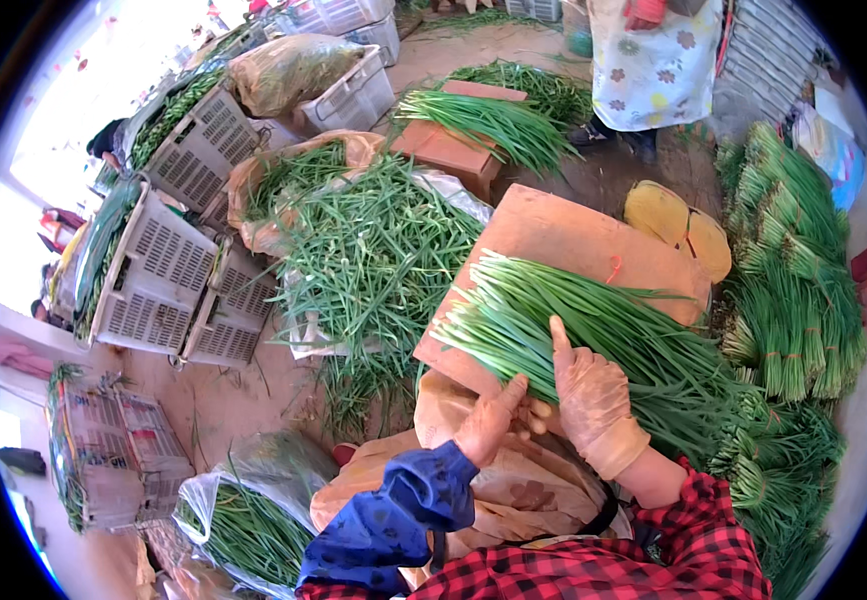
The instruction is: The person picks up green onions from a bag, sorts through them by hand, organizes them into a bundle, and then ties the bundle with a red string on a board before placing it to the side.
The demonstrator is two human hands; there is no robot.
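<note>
A wide heap of garlic chives (pixel 593 345) lies across a reddish-brown board (pixel 543 225) in front of me, pale stems to the left, green leaves trailing off to the right. My right hand (pixel 593 390), in a thin yellowish glove, rests on the near side of the chives. Its index finger is stretched out over the stalks. Beside it, at the board's near edge, is my left hand (pixel 493 420), thumb up by the chives and the other fingers loosely bent, with nothing visible in its grasp. A thin red tie (pixel 613 268) lies on the board behind the chives.
A pile of loose green leaves (pixel 373 255) lies left of the board. Plastic crates (pixel 158 265) stand further left. Bundled chives (pixel 788 270) are stacked at the right. Beyond are a yellow cushion (pixel 675 230), another chive-laden board (pixel 443 150) and a person in an apron (pixel 653 70).
</note>
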